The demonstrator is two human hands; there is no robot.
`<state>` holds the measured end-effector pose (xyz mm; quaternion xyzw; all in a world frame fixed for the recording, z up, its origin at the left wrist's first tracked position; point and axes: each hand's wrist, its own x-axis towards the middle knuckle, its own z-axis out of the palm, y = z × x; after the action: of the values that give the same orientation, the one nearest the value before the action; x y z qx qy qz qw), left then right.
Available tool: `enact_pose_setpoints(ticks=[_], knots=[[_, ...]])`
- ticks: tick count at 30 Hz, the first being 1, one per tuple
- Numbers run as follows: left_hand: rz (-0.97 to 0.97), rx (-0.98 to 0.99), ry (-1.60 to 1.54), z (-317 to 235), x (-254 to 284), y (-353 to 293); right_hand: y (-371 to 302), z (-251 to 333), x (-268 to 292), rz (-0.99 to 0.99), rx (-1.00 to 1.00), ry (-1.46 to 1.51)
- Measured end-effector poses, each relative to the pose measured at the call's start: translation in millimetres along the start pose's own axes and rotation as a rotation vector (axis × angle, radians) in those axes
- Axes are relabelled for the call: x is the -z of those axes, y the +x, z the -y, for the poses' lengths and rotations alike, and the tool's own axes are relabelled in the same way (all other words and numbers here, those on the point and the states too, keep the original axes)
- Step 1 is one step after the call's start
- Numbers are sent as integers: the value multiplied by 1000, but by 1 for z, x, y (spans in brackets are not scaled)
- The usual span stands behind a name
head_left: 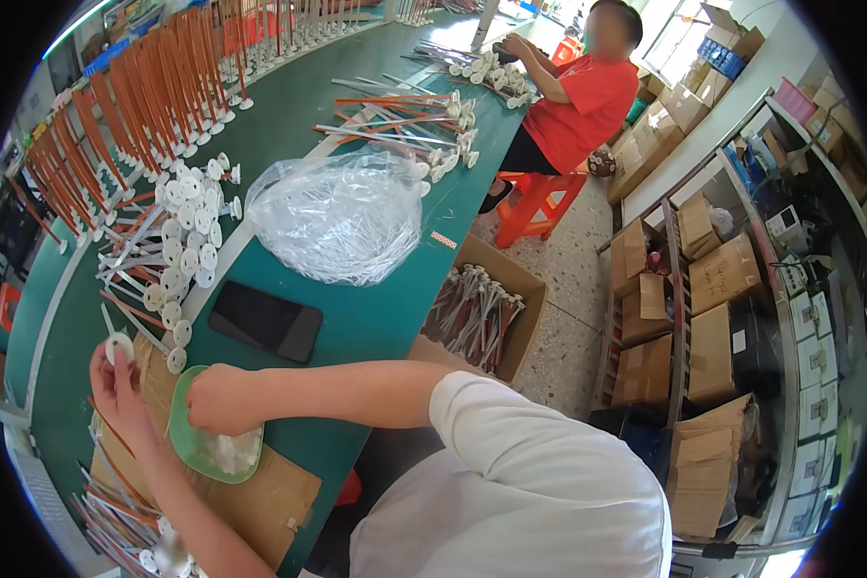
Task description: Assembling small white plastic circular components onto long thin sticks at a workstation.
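My left hand (pixel 123 393) pinches a thin stick by its round white disc end (pixel 118 349), near the table's left side. Dipped into a light green plastic bowl (pixel 185 445) is my right hand (pixel 223 398), its fingers curled. What those fingertips hold, if anything, is hidden. Small clear or whitish pieces (pixel 233 453) lie in the bowl, too fine to make out singly. Under the bowl is a flat piece of brown cardboard (pixel 294 486). A heap of similar disc-ended sticks (pixel 188 231) lies just beyond my hands, and another bundle (pixel 116 520) lies near my left forearm.
A black phone (pixel 265 321) and a clear plastic bag of thin transparent strips (pixel 337 217) lie on the green table (pixel 342 371). Rows of brown sticks (pixel 154 87) stand on discs behind. A carton of sticks (pixel 511 337) is on the floor. A person in red (pixel 583 116) works opposite.
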<state>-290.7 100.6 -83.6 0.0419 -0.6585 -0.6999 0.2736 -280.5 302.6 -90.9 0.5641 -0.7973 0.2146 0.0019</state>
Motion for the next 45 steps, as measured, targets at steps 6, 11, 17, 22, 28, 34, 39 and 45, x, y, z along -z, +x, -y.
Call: enact_pose_setpoints(ticks=[6,11,17,22,28,34,39,45], knots=[[8,-72,310,-11,6,-46,0,2,4,-80,30,90],[-4,-111,326,6,31,-86,0,9,9,-27,29,64],[-88,-124,257,14,25,-105,-2,12,2,-113,17,130],[-38,-120,305,17,23,-106,0,8,-3,-143,-35,109],[-26,-118,319,13,19,-108,0,9,-7,-81,43,-18],[7,-151,331,14,22,-106,-2,13,-2,-148,38,-3],[5,-178,357,15,23,-106,-2,11,-7,-293,70,31],[-13,-181,366,15,24,-107,1,7,-11,-509,122,194]])
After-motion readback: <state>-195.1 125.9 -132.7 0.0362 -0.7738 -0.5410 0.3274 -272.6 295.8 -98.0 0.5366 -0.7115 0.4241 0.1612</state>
